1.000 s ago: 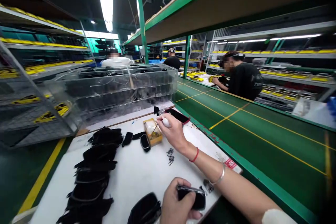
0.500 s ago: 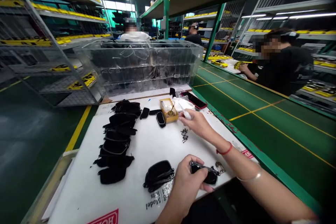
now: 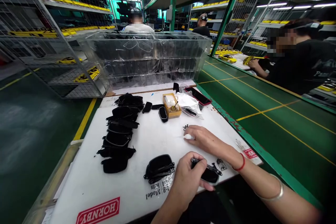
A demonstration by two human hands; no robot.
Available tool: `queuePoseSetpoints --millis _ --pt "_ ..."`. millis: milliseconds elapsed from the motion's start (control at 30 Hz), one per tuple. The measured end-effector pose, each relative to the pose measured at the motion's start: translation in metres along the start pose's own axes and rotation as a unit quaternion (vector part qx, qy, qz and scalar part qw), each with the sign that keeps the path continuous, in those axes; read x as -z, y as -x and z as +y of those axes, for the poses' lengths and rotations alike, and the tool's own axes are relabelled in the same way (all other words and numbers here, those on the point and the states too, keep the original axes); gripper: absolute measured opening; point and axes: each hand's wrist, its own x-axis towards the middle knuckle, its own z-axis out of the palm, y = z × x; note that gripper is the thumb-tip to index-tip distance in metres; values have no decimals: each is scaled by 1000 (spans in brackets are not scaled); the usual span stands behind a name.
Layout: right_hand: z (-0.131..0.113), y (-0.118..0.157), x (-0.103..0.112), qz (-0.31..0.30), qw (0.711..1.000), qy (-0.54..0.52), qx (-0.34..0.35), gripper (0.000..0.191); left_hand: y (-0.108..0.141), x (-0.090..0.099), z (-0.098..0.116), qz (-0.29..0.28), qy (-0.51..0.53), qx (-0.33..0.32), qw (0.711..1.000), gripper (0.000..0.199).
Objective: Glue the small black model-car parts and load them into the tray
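Note:
My left hand [image 3: 193,171] grips a black part with a clear rim [image 3: 210,175] at the table's front edge, thumb on top. Between the fingers of my right hand [image 3: 199,138] is a small white bottle [image 3: 188,137] with a thin tip pointing left. Small black pieces [image 3: 185,127] lie just beyond these fingers, partly hidden by them. Left of my left hand sits a small stack of black parts [image 3: 159,168]. Several more black parts [image 3: 118,138] form an overlapping column on the table's left side.
On the white table [image 3: 149,140], a yellow box [image 3: 172,105] stands near a plastic bag [image 3: 187,103] and a phone [image 3: 198,96]. A clear bin [image 3: 154,56] stands behind. Racks with yellow car bodies are at the left. A person in black [image 3: 301,63] sits at the right.
My right hand has come back from beside the yellow box towards my left hand, bringing the white bottle. My left hand still grips the black part. The camera view has shifted slightly.

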Motion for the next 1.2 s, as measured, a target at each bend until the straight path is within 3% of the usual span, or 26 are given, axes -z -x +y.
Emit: queuePoseSetpoints --millis 100,233,333,467,900,1200 --pt "-6 6 8 17 975 -181 -129 13 2 2 -2 4 15 -8 1000 33" --pt "-16 25 17 2 878 -411 -244 23 6 2 1 28 18 -43 999 40" --pt "-21 42 16 -1 846 -459 -270 27 8 1 5 23 15 -57 998 39" --pt "-24 59 11 -7 828 -479 -291 34 8 1 3 -8 12 -83 996 36" --pt "-25 82 19 25 898 -333 -286 29 12 -6 1 -5 13 -49 999 27" --pt "-29 86 23 49 958 -225 -169 16 11 -5 -6 -29 30 -48 998 28"
